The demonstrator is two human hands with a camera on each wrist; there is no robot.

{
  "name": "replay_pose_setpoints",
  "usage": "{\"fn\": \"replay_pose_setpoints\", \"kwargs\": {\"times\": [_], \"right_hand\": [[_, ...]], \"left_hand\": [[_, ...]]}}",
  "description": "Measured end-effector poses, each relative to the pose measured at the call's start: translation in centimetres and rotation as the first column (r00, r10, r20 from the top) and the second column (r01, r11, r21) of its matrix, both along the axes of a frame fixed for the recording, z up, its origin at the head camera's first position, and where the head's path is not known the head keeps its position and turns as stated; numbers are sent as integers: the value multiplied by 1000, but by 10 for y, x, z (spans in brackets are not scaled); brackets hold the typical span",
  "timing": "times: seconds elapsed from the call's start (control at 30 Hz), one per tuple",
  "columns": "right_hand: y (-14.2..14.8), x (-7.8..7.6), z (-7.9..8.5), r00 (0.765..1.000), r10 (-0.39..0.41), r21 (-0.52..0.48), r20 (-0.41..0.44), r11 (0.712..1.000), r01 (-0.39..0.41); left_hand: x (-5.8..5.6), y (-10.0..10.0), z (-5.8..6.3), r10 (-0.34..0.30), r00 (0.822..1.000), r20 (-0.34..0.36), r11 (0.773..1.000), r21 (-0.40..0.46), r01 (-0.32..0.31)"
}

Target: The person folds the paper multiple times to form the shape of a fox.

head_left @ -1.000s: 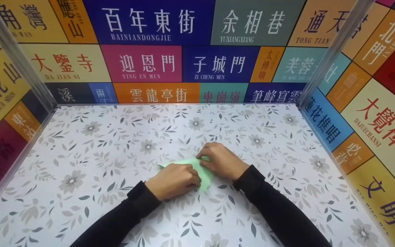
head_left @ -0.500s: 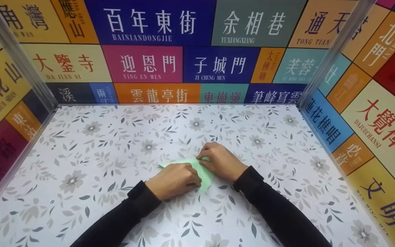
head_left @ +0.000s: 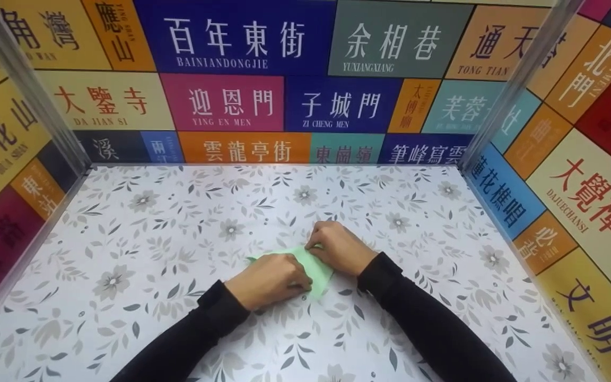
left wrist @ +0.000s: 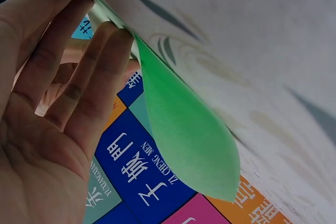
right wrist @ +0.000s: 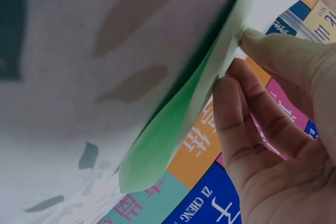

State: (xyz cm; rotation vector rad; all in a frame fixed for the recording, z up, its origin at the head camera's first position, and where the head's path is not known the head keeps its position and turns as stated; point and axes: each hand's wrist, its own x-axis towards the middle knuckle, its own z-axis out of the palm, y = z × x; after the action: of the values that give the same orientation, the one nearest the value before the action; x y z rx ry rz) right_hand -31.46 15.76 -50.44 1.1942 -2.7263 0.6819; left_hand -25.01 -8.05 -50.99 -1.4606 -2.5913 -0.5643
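Note:
A sheet of green paper lies on the patterned tabletop between the two hands, partly covered by them. My left hand lies over its left part, thumb and forefinger bent together at the near edge. On the far side, my right hand pinches the upper edge with thumb and fingertips. In the left wrist view, a loose end of the green paper curls up off the table beside the fingers. The right wrist view shows the paper bowed upward, the thumb against its pale face.
The tabletop has a white cover printed with grey flowers and leaves. Panels with coloured signs enclose it at the back and both sides. Clear corner posts rise at the back left and right.
Both hands keep nearly the same place on the paper. The right wrist has shifted slightly left, and the head view has tilted up a little.

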Motion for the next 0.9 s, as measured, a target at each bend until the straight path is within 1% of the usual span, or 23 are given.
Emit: {"fn": "replay_pose_setpoints", "kwargs": {"times": [0.17,0.27,0.57,0.67,0.9], "right_hand": [[0,-3,1,999,-23,0,35,1000,23],[-1,-4,2,999,-28,-1,40,1000,28],[-6,-6,5,999,-28,-10,33,1000,28],[-6,-8,4,999,-25,-1,30,1000,25],[-7,-11,3,1000,17,-10,8,1000,-17]], "left_hand": [[-1,1,0,-8,1000,6,1000,5,8],[-1,1,0,-17,1000,2,1000,7,17],[-1,-1,0,-41,998,-41,999,-4,41],[-1,-1,0,-43,999,-29,999,-3,43],[0,-1,0,-6,1000,25,1000,9,6]]}}
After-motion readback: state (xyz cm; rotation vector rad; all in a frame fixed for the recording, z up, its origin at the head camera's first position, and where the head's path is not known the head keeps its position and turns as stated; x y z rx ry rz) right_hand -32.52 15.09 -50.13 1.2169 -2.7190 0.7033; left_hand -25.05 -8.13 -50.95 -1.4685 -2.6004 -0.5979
